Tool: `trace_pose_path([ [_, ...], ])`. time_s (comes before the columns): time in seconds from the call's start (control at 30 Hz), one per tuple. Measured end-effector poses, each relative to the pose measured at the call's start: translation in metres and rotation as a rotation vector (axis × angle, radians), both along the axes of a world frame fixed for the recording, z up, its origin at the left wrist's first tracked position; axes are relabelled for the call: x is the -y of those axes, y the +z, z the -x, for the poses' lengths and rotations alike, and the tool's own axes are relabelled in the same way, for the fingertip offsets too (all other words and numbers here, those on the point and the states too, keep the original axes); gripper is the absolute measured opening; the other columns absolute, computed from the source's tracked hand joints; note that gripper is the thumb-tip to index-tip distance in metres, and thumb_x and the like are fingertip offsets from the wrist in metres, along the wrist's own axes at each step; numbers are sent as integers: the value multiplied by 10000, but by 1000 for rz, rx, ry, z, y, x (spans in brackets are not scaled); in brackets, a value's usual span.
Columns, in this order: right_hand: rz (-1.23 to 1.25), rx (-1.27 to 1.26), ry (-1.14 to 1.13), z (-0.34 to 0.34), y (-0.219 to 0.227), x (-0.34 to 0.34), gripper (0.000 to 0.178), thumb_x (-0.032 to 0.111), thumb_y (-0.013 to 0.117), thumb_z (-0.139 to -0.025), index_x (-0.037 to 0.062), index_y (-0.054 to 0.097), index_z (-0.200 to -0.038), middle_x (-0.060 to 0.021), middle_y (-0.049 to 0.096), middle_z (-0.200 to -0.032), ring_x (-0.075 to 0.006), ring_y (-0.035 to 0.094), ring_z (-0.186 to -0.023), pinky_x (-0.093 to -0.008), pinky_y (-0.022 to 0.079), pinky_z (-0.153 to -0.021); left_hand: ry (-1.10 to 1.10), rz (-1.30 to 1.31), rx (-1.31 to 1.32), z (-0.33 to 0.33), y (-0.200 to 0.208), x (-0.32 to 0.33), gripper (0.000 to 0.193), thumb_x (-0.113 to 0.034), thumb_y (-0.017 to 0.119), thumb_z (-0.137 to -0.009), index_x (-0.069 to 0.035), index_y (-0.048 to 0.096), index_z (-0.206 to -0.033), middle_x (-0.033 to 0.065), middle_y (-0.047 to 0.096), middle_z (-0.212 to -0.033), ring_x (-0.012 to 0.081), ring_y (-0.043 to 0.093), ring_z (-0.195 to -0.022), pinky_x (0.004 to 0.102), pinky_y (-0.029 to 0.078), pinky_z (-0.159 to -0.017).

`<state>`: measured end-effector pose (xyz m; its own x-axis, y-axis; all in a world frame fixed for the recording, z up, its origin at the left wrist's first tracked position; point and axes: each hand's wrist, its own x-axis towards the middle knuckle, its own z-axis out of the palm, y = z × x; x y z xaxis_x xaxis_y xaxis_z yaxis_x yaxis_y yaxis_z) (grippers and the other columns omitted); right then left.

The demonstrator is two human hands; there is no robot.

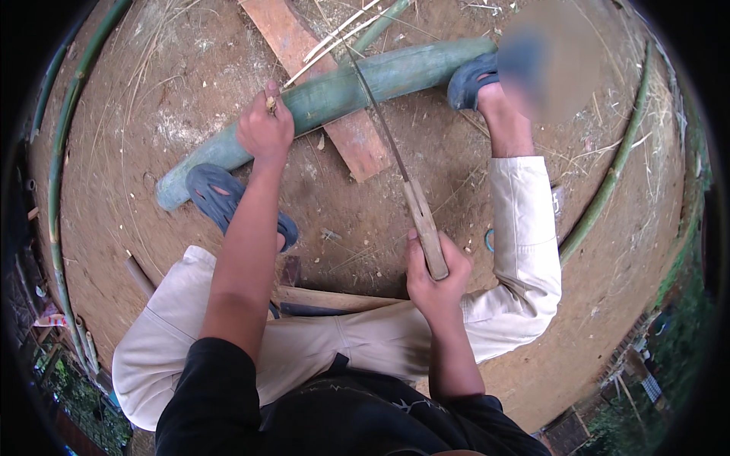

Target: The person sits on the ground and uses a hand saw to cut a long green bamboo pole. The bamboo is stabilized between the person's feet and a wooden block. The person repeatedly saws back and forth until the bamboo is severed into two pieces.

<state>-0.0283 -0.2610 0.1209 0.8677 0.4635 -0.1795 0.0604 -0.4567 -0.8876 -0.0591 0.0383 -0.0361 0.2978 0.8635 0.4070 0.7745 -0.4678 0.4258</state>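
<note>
A thick green bamboo pole (pixel 319 100) lies across the ground before me, over a flat reddish board (pixel 357 148). My right hand (pixel 439 273) is closed round the wooden handle of a saw (pixel 389 140). Its long, thin blade crosses the pole near the middle, seen nearly edge-on; no teeth can be made out. My left hand (pixel 266 129) is a fist at the pole's near side, left of the blade. A thin pale bamboo strip (pixel 328 55) runs up and right from that fist, its end showing by the thumb. My sandalled feet rest against both ends of the pole.
Long slender green poles curve along the left (pixel 67 129) and right (pixel 625 156) of the dirt ground. A thinner green pole (pixel 382 26) lies beyond the thick one. Beneath my legs is a wooden plank (pixel 338 299). Dry fibres and chips are scattered about.
</note>
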Motion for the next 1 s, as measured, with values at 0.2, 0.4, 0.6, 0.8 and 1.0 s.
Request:
trace_pose_path([
  [0.2, 126, -15, 57, 16, 15, 41, 167, 25, 704, -892, -10, 632, -746, -90, 600, -576, -96, 611, -516, -284, 469, -506, 34, -15, -13, 2, 3, -2, 438, -413, 604, -995, -42, 740, -806, 206, 684, -717, 409, 664, -666, 529, 496, -626],
  [0.4, 93, -52, 24, 9, 19, 24, 170, 38, 695, -878, -10, 632, -727, -115, 604, -584, -139, 609, -493, -308, 475, -509, 5, -69, 21, 6, -6, 3, 430, -404, 612, -992, -46, 731, -784, 195, 676, -703, 392, 655, -651, 503, 495, -607],
  [0.6, 122, 74, 69, -30, 10, -26, 147, 85, 693, -859, -30, 662, -772, -185, 607, -607, -221, 627, -499, -369, 490, -537, -19, -218, 79, 0, -9, 6, 378, -349, 639, -978, -50, 722, -762, 169, 688, -723, 361, 667, -680, 466, 500, -616],
  [0.8, 76, 62, 66, -25, -2, -15, 146, 88, 702, -856, -23, 666, -767, -168, 584, -574, -212, 611, -488, -357, 480, -535, -63, -207, 123, 11, -7, 24, 301, -264, 649, -967, -37, 725, -784, 148, 711, -767, 338, 674, -691, 446, 510, -661],
  [1.0, -39, 73, 36, -2, -90, 22, 145, 50, 684, -855, -2, 629, -731, -100, 543, -572, -118, 555, -522, -322, 461, -540, -120, -214, 154, 18, -8, 31, 238, -242, 648, -959, -60, 739, -836, 121, 735, -825, 314, 683, -725, 416, 518, -699],
])
